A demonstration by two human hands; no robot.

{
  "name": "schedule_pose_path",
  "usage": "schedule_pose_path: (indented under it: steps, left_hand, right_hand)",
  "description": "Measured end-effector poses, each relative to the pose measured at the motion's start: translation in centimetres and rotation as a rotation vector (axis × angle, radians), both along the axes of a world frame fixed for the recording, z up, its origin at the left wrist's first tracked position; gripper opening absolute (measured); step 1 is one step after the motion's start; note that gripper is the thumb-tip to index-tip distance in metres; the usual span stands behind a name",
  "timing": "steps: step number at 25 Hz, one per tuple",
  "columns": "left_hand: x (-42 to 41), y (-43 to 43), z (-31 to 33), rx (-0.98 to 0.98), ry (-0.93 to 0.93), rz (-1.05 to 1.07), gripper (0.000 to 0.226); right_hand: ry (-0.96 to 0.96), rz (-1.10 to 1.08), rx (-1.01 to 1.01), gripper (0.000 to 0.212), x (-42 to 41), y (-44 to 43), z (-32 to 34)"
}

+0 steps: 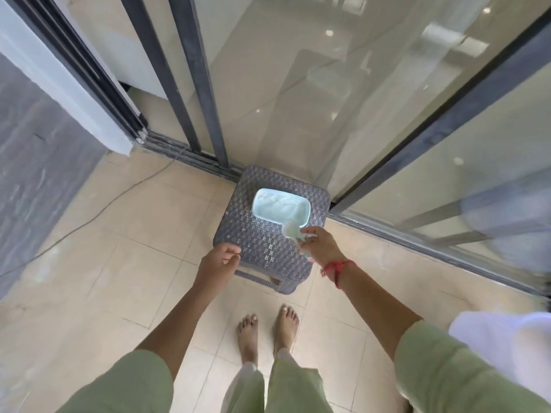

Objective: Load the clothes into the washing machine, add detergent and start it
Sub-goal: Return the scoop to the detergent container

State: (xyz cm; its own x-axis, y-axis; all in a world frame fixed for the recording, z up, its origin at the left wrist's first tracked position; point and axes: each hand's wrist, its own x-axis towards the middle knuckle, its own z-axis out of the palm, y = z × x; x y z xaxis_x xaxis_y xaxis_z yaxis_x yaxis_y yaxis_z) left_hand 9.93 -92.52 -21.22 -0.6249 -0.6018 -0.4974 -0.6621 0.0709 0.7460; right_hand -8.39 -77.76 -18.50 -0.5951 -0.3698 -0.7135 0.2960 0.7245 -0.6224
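Note:
An open rectangular tub of pale blue detergent powder (280,207) sits on a grey woven plastic stool (262,236) in front of me. My right hand (320,244) holds a small pale green scoop (291,232) just past the tub's near right corner, above the stool top. My left hand (219,260) hovers at the stool's near left edge, fingers loosely curled with nothing in them. A white rounded surface (507,347) shows at the right edge; blur keeps me from telling whether it is the washing machine. No clothes are in view.
Dark-framed sliding glass doors (328,99) stand directly behind the stool. A thin cable (119,195) runs across the beige tiled floor at left. A grey wall (38,174) is at far left. My bare feet (268,332) stand just short of the stool.

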Motion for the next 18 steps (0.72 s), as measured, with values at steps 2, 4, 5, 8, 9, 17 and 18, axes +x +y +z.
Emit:
schedule_pose_path:
  steps: [2, 4, 5, 8, 9, 17, 18]
  left_hand:
    - [-0.3, -0.2, -1.9, -0.002, -0.026, 0.022, 0.014]
    - [-0.5, -0.4, -3.4, -0.019, -0.030, 0.042, 0.012]
    - [-0.5, -0.4, -4.0, -0.035, -0.029, 0.048, 0.011]
    - [-0.2, -0.2, -5.2, -0.064, -0.035, 0.080, 0.011]
    - [0.0, 0.0, -5.4, -0.066, -0.038, 0.087, 0.012]
    - [0.0, 0.4, -5.7, -0.030, -0.037, 0.081, 0.012]
    - [-0.2, 0.3, -5.7, -0.025, -0.030, 0.080, 0.012]
  right_hand:
    - [0.147, 0.093, 0.046, 0.033, -1.8, -2.0, -3.1]
    - [0.277, 0.185, 0.079, 0.030, -3.0, -3.8, -5.7]
    - [0.335, 0.224, 0.087, 0.031, -3.4, -4.6, -6.7]
    - [0.447, 0.273, 0.058, 0.027, -4.6, -6.3, -9.1]
    - [0.453, 0.272, 0.041, 0.025, -4.8, -6.6, -9.6]
    - [0.908, 0.656, 0.352, 0.027, -5.4, -5.5, -10.8]
    - [0.918, 0.640, 0.352, 0.027, -5.7, -5.5, -11.0]
